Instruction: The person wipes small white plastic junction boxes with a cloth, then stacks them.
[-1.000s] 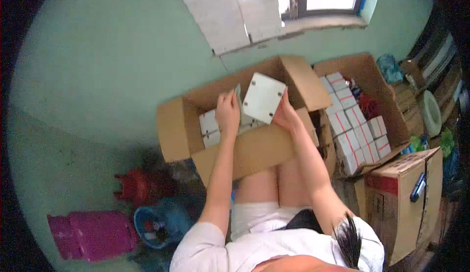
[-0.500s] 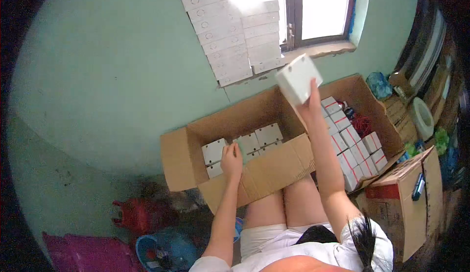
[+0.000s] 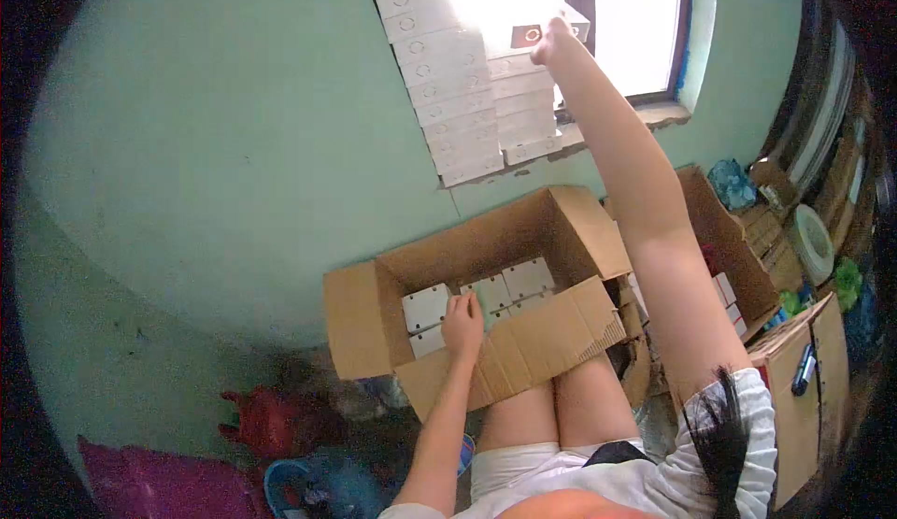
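Note:
At the window, my right hand [image 3: 551, 42] is closed on a white box [image 3: 577, 24] at the top of the shorter stack of white boxes [image 3: 526, 113]. Bright glare hides part of that stack. Below, my left hand [image 3: 462, 327] is over the front side of an open cardboard carton [image 3: 523, 355], its fingers drawn together. What those fingers hold, if anything, cannot be made out. Inside the carton lie several white boxes [image 3: 529, 279] with dark dots at their corners.
A taller stack of white boxes [image 3: 448, 99] stands left against the window. Right of the carton is a second carton [image 3: 738, 229] with small boxes, partly behind my right arm. A box with a blue marker [image 3: 804, 369] is at lower right; a red stool [image 3: 271, 421] is at lower left.
My right hand has carried the white box up and away from above the cartons to the top of the window stack. My left hand stays at the carton with little change.

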Available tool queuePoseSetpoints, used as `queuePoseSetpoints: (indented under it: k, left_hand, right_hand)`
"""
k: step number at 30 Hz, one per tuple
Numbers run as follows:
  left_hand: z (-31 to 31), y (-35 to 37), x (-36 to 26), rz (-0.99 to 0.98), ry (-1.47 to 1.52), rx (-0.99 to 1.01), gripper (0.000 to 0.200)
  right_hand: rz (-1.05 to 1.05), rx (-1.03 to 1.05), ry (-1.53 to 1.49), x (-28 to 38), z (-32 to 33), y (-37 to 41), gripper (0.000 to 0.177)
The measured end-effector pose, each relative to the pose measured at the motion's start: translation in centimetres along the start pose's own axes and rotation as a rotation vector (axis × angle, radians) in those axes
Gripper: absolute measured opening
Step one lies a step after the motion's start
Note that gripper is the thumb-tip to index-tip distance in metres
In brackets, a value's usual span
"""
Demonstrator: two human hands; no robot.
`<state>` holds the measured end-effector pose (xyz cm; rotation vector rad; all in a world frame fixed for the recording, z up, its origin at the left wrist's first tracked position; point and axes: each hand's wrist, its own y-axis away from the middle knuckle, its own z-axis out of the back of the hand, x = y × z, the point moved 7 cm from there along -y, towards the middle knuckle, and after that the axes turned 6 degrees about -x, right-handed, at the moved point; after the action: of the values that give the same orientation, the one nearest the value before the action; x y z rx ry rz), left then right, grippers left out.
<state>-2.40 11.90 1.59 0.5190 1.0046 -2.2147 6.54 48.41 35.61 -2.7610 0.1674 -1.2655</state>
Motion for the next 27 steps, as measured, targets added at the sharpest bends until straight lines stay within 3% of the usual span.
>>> queuePoseSetpoints:
  k: [6,21,25,27]
  left_hand:
    - [-0.2,0.1,0.0,0.038,-0.024,0.024,0.028]
    - [0.1,-0.3,-0.4,0.045,-0.006,0.027,0.027]
    - [-0.1,-0.1,0.1,0.087,0.013,0.086,0.029]
    - [0.9,-0.4,0.1,0.079,0.158,-0.099,0.034]
  right_hand:
    - [0.168,-0.163,0.121,-0.6,-4.0,-0.2,0.051]
    - [0.617,-0.400,0.654,-1.8,-5.0,-1.4,0.055]
    - [0.694,-0.393,0.899,-6.4,0.3,1.6,0.056]
    - [0.726,-0.349,1.060,-9.6,3.9,4.8,0.057]
